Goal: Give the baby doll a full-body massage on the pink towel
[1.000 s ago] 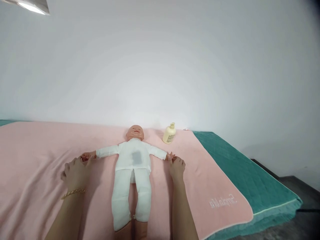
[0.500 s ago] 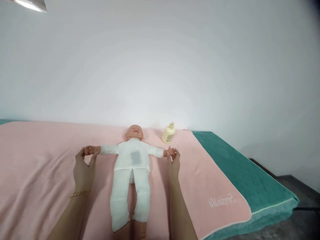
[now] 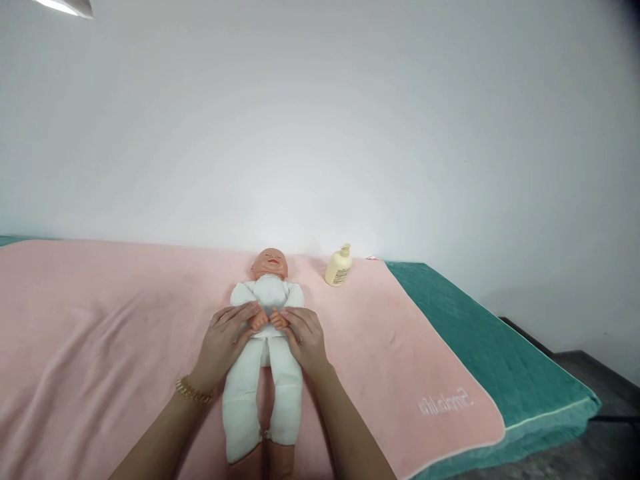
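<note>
A baby doll (image 3: 271,290) in white cloth clothing lies on its back on a pink blanket (image 3: 380,347), head toward the wall. Its two forearms are folded in over its belly, the small hands close together. My left hand (image 3: 225,340), with a gold bracelet at the wrist, has its fingers and thumb around the doll's hand on the left side. On the right side, my right hand (image 3: 307,340) holds the doll's other hand between thumb and fingers.
A pale yellow pump bottle (image 3: 339,267) stands on the blanket to the right of the doll's head. Green bedding (image 3: 480,340) shows beyond the blanket's right edge. A plain white wall (image 3: 320,120) rises behind, and a lamp (image 3: 67,7) is at the top left.
Both my hands have moved inward from the sides, bringing the doll's outstretched arms in over its belly. The bottle stays in place.
</note>
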The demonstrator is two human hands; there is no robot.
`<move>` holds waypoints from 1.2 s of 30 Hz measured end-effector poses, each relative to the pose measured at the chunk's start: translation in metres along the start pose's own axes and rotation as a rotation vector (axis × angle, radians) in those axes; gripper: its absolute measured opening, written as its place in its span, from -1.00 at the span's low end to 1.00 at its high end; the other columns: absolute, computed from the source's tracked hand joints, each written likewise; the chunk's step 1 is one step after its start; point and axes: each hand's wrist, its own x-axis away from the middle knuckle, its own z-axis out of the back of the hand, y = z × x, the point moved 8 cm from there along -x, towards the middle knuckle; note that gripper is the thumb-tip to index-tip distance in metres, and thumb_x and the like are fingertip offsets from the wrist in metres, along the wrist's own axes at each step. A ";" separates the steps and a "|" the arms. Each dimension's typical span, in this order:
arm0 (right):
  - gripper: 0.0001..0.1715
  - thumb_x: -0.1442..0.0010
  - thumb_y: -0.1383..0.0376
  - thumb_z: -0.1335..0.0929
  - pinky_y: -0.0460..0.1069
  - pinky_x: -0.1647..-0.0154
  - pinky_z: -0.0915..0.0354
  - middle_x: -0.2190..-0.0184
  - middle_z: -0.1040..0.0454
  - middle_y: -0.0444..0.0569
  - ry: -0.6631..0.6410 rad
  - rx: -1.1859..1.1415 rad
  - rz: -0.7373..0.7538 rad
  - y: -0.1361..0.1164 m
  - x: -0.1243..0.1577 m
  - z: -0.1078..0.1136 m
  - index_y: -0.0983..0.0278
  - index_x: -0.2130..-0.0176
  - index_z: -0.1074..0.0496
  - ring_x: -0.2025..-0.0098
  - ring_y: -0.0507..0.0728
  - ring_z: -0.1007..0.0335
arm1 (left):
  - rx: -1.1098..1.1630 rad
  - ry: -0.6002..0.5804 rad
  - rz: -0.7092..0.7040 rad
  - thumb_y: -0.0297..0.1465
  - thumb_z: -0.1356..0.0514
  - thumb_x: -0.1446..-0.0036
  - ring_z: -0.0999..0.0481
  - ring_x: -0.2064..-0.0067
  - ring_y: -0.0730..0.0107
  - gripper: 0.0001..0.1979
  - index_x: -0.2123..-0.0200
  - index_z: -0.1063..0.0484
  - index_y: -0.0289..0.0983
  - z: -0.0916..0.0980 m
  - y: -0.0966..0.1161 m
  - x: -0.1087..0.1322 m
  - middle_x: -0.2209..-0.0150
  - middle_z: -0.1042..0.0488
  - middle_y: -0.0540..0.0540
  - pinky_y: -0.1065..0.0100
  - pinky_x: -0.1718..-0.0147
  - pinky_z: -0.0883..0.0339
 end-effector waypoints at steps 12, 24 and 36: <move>-0.65 -0.31 0.38 -0.29 0.11 0.05 -0.46 0.10 -0.58 0.05 0.044 0.019 -0.094 0.010 0.005 0.003 0.17 -0.07 -0.43 0.05 0.15 -0.50 | 0.031 0.059 0.013 -0.33 -0.09 -0.33 -0.55 0.04 0.22 -0.73 -0.05 -0.42 -0.19 0.010 -0.001 0.001 0.03 -0.59 -0.11 0.20 0.00 -0.34; -0.05 -0.14 0.00 -0.35 0.08 -0.05 -0.41 -0.16 -0.32 0.25 0.492 -0.126 -1.342 0.142 0.101 0.061 0.36 -0.32 0.02 -0.13 0.24 -0.39 | 0.095 0.353 1.200 -0.08 -0.08 -0.18 -0.54 0.05 -0.07 -0.48 -0.10 -0.39 -0.26 0.049 -0.136 0.067 0.01 -0.53 -0.25 -0.02 0.09 -0.42; -0.01 -0.16 -0.04 -0.42 0.46 -0.30 -0.13 -0.42 0.05 -0.09 0.522 -0.195 -0.479 -0.089 -0.056 0.179 -0.15 -0.38 0.13 -0.42 0.37 0.09 | 0.085 0.335 1.294 -0.12 0.02 -0.27 -0.51 0.04 -0.02 -0.67 0.12 -0.34 -0.21 0.044 -0.142 0.076 0.14 -0.53 -0.25 0.03 0.09 -0.37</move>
